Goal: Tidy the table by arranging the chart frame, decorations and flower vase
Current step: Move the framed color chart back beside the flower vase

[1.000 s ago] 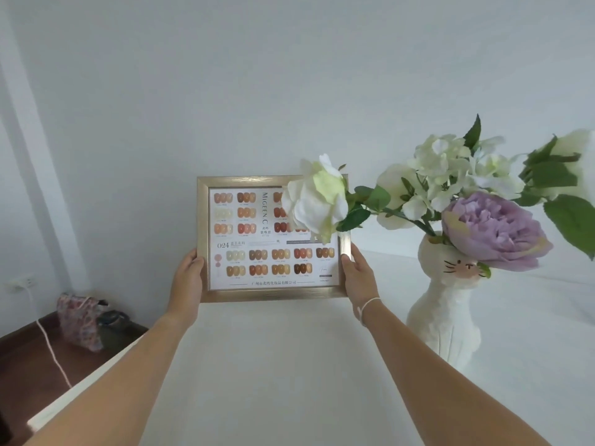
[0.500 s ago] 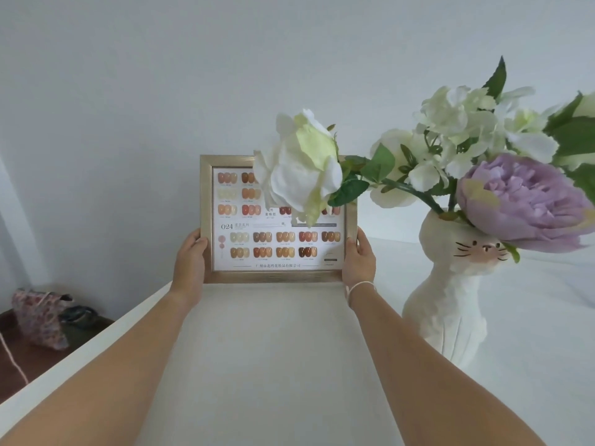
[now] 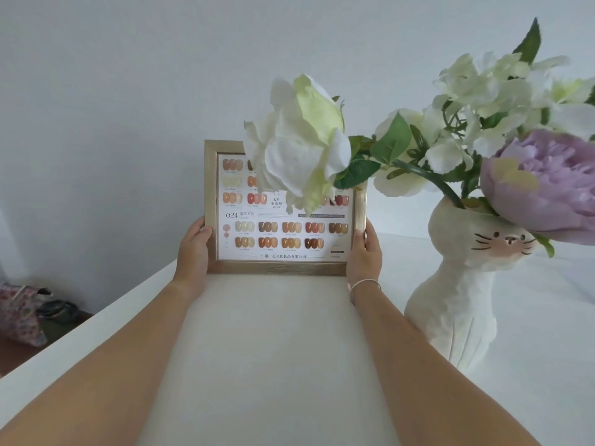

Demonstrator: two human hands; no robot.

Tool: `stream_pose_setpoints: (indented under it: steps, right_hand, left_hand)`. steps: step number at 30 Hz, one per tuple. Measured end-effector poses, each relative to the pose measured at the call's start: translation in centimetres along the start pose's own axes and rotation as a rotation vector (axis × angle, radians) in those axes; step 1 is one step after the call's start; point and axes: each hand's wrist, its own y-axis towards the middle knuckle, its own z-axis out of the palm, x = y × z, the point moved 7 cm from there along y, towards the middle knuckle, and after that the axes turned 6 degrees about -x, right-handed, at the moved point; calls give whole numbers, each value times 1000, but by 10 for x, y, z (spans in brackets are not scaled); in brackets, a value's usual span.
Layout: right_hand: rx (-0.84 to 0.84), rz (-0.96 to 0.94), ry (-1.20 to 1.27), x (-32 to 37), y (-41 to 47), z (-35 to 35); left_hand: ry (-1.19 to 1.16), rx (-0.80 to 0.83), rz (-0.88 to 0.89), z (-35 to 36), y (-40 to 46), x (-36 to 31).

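Observation:
A gold-framed chart of nail colour samples stands upright at the far edge of the white table, close to the wall. My left hand grips its left side and my right hand grips its right side. To the right stands a white cat-shaped vase holding white flowers and a purple peony. A white rose from the vase hangs in front of the frame's upper right part and hides it.
The table's left edge runs diagonally, with dark floor beyond it. A floral bag and a dark object lie on the floor by the wall. A pale wall rises right behind the table.
The view has moved closer and shifted left; the frame, held in both hands, now sits lower with its bottom edge at the table surface. The flowers appear larger and nearer.

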Motion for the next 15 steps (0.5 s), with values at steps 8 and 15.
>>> stream_pose_setpoints:
  steps: [8, 15]
  right_hand:
    - [-67, 18, -126, -12, 1, -6]
    - [-68, -6, -222, -10, 1, -7]
  left_hand:
    - [122, -40, -13, -6, -6, 3]
    - [185, -79, -29, -9, -6, 6]
